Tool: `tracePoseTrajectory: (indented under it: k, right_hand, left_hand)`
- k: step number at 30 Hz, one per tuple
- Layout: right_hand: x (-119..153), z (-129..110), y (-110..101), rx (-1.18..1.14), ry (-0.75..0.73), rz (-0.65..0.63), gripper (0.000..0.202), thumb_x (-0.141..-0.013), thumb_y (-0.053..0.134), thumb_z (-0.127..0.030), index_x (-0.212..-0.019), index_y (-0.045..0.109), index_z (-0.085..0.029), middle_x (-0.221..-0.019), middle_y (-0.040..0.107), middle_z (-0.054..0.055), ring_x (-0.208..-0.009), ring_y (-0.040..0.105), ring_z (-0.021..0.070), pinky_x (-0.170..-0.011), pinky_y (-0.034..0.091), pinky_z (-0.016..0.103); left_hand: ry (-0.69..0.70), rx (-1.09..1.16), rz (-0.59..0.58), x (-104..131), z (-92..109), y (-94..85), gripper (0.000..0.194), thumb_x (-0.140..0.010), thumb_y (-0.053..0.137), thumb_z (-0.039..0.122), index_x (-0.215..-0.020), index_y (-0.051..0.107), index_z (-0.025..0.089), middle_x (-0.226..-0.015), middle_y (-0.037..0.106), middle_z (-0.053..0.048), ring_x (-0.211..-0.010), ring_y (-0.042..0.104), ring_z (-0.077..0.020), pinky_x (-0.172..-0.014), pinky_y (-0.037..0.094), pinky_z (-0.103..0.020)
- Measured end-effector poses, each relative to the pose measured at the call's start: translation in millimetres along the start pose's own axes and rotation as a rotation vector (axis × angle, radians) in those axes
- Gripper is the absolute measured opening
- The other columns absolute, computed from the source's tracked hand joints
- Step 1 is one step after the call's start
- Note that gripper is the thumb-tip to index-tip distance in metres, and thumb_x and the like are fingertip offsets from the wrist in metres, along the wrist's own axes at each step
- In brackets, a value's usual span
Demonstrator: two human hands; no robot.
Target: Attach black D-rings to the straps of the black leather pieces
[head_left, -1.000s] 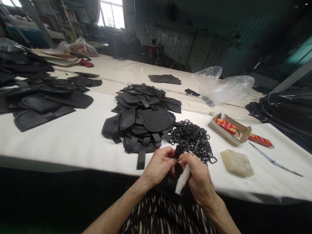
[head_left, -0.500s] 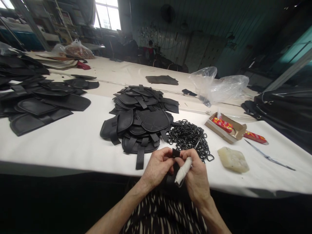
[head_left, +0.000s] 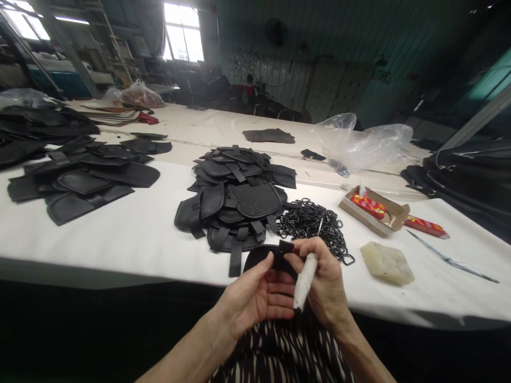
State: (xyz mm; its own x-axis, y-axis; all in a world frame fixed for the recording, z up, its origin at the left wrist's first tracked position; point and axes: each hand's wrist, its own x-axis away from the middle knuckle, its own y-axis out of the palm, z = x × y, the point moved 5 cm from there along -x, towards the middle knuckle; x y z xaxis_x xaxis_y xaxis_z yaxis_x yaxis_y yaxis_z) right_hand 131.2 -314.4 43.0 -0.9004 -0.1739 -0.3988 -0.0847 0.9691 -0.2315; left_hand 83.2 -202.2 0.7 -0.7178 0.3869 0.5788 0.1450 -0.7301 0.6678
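My right hand is closed around an awl with a white wrapped handle; its thin metal tip points up over the black rings. Its thumb and finger also pinch a short strap on a black leather piece. My left hand lies open, palm up, fingers stretched out below that piece, with the thumb against or just in front of it. Part of the piece is hidden behind both hands. Just beyond my right hand is a heap of black metal rings. Left of it are stacked black leather pieces with straps.
More black leather pieces lie at the left. On the right are a cardboard tray with red boxes, a yellowish block and a thin blade-like tool. Clear plastic bags rest farther back.
My left hand has let go of the leather piece's strap and opened, its palm turning up. More of the piece shows. My right hand keeps the awl and strap.
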Motion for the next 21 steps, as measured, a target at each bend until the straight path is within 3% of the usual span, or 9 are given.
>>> tracePoseTrajectory:
  k: [2, 5, 7, 10, 14, 19, 21]
  right_hand:
    - [12, -11, 7, 0.053, -0.153, -0.082, 0.013, -0.079, 0.055, -0.013, -0.074, 0.048, -0.022, -0.086, 0.062, 0.001, -0.075, 0.058, 0.0138, -0.064, 0.047, 0.024]
    - [33, -32, 15, 0.182, -0.471, -0.203, 0.017, -0.081, 0.046, -0.005, -0.074, 0.052, -0.02, -0.085, 0.065, 0.004, -0.075, 0.059, 0.0154, -0.065, 0.049, 0.027]
    - [42, -42, 16, 0.263, -0.644, -0.223, 0.021, -0.079, 0.045, 0.001, -0.075, 0.054, -0.017, -0.081, 0.065, 0.007, -0.076, 0.059, 0.0168, -0.071, 0.05, 0.03]
    - [47, -47, 16, 0.351, -0.792, -0.217, 0.022, -0.077, 0.044, 0.005, -0.075, 0.055, -0.014, -0.077, 0.065, 0.01, -0.076, 0.06, 0.0187, -0.075, 0.051, 0.034]
    - [47, -33, 14, 0.323, -0.676, -0.219, 0.023, -0.079, 0.043, 0.004, -0.073, 0.052, -0.017, -0.083, 0.065, 0.009, -0.08, 0.06, 0.0176, -0.078, 0.053, 0.035]
    - [50, -7, 7, 0.096, -0.267, -0.107, 0.016, -0.084, 0.048, -0.007, -0.078, 0.049, -0.021, -0.087, 0.064, 0.004, -0.087, 0.062, 0.0166, -0.084, 0.051, 0.036]
    - [50, 1, 7, 0.067, -0.095, -0.036, 0.013, -0.086, 0.051, -0.013, -0.078, 0.048, -0.022, -0.087, 0.063, 0.002, -0.083, 0.062, 0.015, -0.079, 0.051, 0.03]
  left_hand:
    - [-0.012, 0.13, 0.009, -1, 1, -0.5, 0.047, -0.09, 0.038, 0.042, -0.074, 0.063, 0.006, -0.066, 0.065, -0.01, -0.06, 0.065, -0.018, -0.062, 0.053, -0.03]
    - [-0.008, 0.2, 0.101, 0, 0, -2.7, 0.033, -0.087, 0.048, 0.027, -0.063, 0.061, 0.009, -0.056, 0.062, -0.005, -0.049, 0.059, -0.0137, -0.054, 0.049, -0.025]
    - [0.021, 0.203, 0.173, 0, -1, -4.1, 0.025, -0.083, 0.053, 0.02, -0.063, 0.063, 0.008, -0.058, 0.063, -0.005, -0.049, 0.058, -0.0118, -0.052, 0.047, -0.022]
    - [0.119, 0.144, 0.234, 0, 1, -4.4, 0.016, -0.077, 0.06, 0.014, -0.065, 0.066, 0.006, -0.065, 0.066, -0.008, -0.057, 0.061, -0.0128, -0.061, 0.049, -0.022]
    - [0.28, 0.054, 0.241, -2, 7, -3.0, 0.017, -0.076, 0.059, 0.015, -0.065, 0.068, 0.006, -0.063, 0.068, -0.01, -0.059, 0.062, -0.0142, -0.063, 0.049, -0.023]
    - [0.434, -0.07, 0.256, -4, 5, -2.4, 0.017, -0.076, 0.062, 0.025, -0.07, 0.069, 0.009, -0.064, 0.068, -0.008, -0.058, 0.06, -0.0139, -0.062, 0.048, -0.023]
    - [0.498, -0.107, 0.254, -5, 4, -2.2, 0.019, -0.076, 0.062, 0.026, -0.07, 0.07, 0.009, -0.064, 0.068, -0.007, -0.061, 0.06, -0.0136, -0.064, 0.047, -0.023]
